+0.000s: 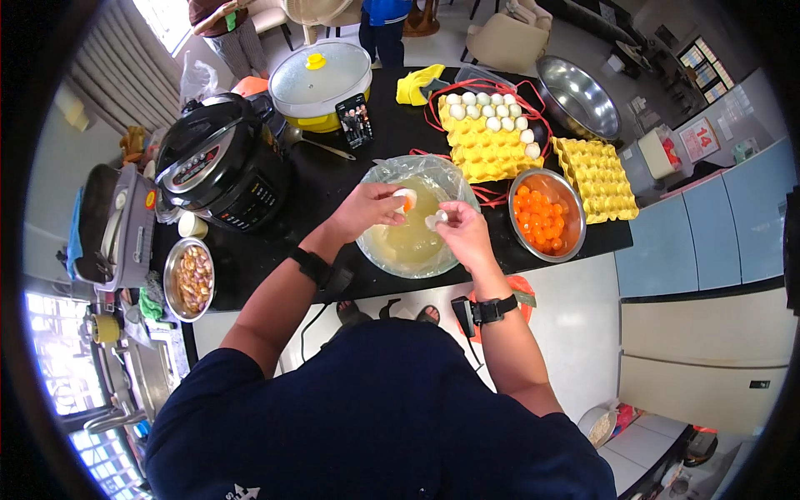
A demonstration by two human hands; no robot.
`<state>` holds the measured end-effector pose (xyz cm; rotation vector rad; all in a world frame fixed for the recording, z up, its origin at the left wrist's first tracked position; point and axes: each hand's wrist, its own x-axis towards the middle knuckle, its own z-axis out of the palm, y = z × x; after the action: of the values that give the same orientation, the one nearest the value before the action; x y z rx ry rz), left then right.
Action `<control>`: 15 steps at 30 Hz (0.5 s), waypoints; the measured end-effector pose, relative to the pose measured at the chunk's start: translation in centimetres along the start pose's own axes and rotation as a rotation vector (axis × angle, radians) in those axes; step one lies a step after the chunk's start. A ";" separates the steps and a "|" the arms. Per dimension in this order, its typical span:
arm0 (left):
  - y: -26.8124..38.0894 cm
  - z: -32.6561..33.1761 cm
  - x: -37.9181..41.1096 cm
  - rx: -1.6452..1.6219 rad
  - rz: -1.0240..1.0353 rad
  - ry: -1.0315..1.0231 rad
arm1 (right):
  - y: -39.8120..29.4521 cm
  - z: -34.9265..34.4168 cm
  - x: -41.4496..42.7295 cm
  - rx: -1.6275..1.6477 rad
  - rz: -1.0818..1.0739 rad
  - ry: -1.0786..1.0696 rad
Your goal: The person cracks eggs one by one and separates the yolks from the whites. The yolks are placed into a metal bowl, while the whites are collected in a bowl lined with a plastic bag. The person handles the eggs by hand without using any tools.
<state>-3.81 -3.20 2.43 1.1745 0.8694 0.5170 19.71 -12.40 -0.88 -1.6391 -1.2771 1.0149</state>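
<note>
Over a bowl lined with a clear plastic bag (459, 178), both of my hands hold parts of a cracked egg. My left hand (369, 211) grips an eggshell half (403, 195) with an orange yolk (408, 205) in it. Between the fingers of my right hand (465, 234) is another white shell piece (435, 219). Pale, cloudy egg white (409, 240) lies in the lined bowl below. To the right, a steel bowl (580, 215) holds many orange yolks (537, 219). Behind it, a yellow egg tray (484, 150) carries several whole white eggs (494, 111).
An empty yellow egg tray (597, 181) and a large steel basin (578, 94) stand at right. On the left are a black electric pressure cooker (225, 169), a bowl of shallots or garlic (194, 278) and a lidded yellow pot (319, 81). A phone (355, 122) leans there. Two people stand beyond the table.
</note>
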 end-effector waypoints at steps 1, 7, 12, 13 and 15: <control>0.0 0.1 0.0 0.018 0.009 -0.008 | 0.0 0.3 0.1 0.055 0.028 -0.009; 0.0 1.1 0.1 0.395 0.225 0.000 | -1.1 2.6 -0.4 0.606 0.296 -0.069; 0.9 2.0 -0.8 0.689 0.367 0.040 | -1.8 2.9 -0.1 0.703 0.370 -0.079; 1.0 2.0 -0.9 0.698 0.371 0.049 | -2.1 2.9 -0.2 0.724 0.378 -0.082; 1.7 2.2 -1.3 0.703 0.392 0.058 | -2.4 2.7 -0.5 0.776 0.384 -0.076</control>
<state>-2.65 -4.89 4.78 2.0051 0.9023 0.5809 16.29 -12.16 0.46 -1.2399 -0.4841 1.5688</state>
